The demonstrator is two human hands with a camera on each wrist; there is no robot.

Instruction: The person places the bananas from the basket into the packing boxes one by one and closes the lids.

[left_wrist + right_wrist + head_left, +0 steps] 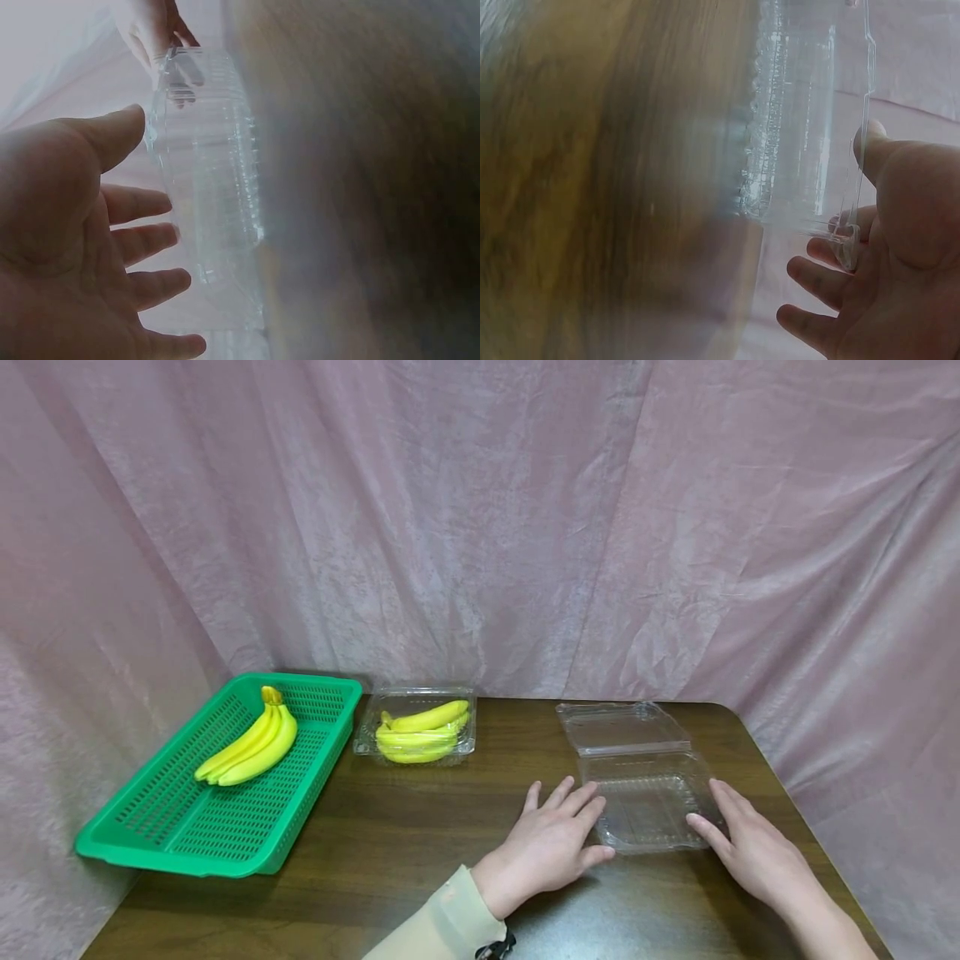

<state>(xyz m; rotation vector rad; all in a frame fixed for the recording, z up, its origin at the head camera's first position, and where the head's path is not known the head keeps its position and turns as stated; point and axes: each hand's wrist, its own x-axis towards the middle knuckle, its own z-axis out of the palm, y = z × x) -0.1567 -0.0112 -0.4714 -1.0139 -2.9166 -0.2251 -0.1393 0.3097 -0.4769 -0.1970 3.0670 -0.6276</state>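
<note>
Clear plastic container (648, 814) is set at the lower right of the head frame, flat on the wooden table (375, 868), flanked by both hands. Lid (626, 727) is folded back toward the curtain (480, 527), hinge side up-frame; presumably laid that way so the tray can be reached from above.

Left hand (551, 839): nothing grasped, fingers spread and extended at the tray's left side. Contact can't be confirmed. Right hand (757, 852): not clenched, fingers loosely straight along the right side, thumb by the near right corner. In the right wrist view the rim corner is seen between thumb and fingers; no firm pinch is shown, actual touch can't be told. Hands are likely placed on opposite sides so the light tray can be steadied or squared without its walls being bent.

Container look: thin, transparent, glossy, fluted along the bottom edge, wood grain seen through it. Glare is picked up on rim and ribs, so the outline is partly lost.

Left half: green basket (168, 862) with a banana bunch (255, 747) laid diagonally, stems up-frame. Second box (370, 731), apparently closed, is parked just beside it at centre-left, bananas (420, 739) inside; probably kept out of the work area.
</note>
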